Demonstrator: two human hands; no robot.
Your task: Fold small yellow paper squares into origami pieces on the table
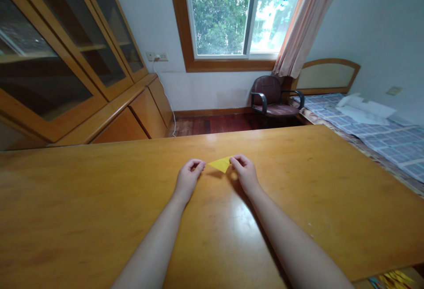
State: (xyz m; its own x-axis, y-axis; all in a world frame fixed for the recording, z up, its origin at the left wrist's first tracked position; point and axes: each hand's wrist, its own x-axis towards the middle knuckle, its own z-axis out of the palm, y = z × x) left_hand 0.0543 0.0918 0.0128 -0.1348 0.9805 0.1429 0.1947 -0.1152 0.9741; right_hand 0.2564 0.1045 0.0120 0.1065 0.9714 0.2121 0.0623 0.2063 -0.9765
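Note:
A small piece of folded yellow paper (220, 164), triangular in shape, is held just above the wooden table (99, 209), and its shadow falls on the tabletop below. My right hand (244, 172) pinches its right end between thumb and fingers. On the other side, my left hand (189, 178) has thumb and forefinger pressed together at the paper's pointed left corner. One corner of the paper points down toward me, between the two hands.
Beyond the table stand a dark red armchair (270, 97) and a bed (374, 123) with white sheets on it. A glass-door cabinet (79, 46) lines the left. Yellow pieces (395, 279) lie below the table's near right edge.

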